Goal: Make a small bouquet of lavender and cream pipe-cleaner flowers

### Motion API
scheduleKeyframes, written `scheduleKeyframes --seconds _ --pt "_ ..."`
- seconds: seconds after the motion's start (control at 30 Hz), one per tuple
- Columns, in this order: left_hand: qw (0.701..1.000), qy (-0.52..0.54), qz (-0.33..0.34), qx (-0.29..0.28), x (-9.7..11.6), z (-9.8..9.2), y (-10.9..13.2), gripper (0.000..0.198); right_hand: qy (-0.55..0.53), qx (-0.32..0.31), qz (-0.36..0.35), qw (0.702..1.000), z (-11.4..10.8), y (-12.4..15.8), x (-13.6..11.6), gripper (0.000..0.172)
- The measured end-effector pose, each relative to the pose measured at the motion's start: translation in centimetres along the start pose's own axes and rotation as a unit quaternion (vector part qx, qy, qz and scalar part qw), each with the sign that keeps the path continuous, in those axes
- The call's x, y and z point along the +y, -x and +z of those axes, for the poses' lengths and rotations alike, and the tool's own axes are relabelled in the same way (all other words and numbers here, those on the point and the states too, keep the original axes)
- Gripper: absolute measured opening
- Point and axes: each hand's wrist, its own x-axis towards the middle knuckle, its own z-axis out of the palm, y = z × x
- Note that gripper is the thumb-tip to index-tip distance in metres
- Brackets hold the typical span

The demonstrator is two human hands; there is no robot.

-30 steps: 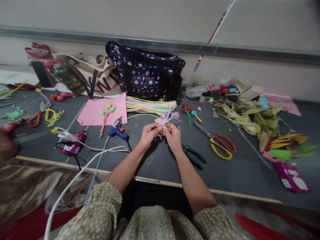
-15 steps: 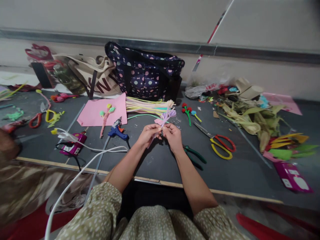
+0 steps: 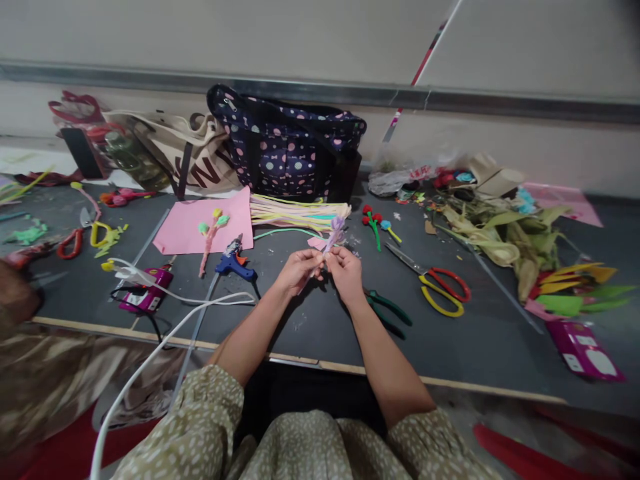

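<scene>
The purple flower (image 3: 336, 232) is showing its heads bunched together, whereas a second ago they were spreading apart. Over the middle of the table (image 3: 310, 333), the left hand (image 3: 301, 265) and right hand (image 3: 345, 269) are pinching its stem between closed fingertips. Beyond, pale stems (image 3: 295, 212) are lying before a dotted navy bag (image 3: 290, 160); farther left, a beige tote (image 3: 213, 155) is standing, both bags' contents remaining hidden.

Behind the counter (image 3: 310, 333) stands a plain greyish wall (image 3: 250, 33), crossed above the counter's back by a dark metal rail (image 3: 500, 105). Right of the counter's middle, a thin red-and-white strip (image 3: 425, 63) slants up the wall. The counter's top is dark grey, its front edge (image 3: 475, 388) pale. Beneath the counter, the floor (image 3: 470, 410) looks dim; the light is soft and dull.
</scene>
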Motion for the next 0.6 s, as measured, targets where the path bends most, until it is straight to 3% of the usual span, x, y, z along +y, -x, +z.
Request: scheduleKeyframes --seconds 0.3,0.43,0.6 --pt "0.984 -0.137 0.067 0.087 0.1 0.8 0.3 0.034 0.221 0.042 -0.095 0.970 -0.5 0.0 1.6 0.019" --pt "0.982 -0.143 0.081 0.091 -0.2 0.8 0.2 0.034 0.229 0.052 -0.092 0.968 -0.4 0.0 1.5 0.020" --pt "0.991 -0.087 0.068 0.075 -0.5 0.4 0.0 0.034 0.164 0.026 -0.071 0.984 -0.2 0.0 1.3 0.020"
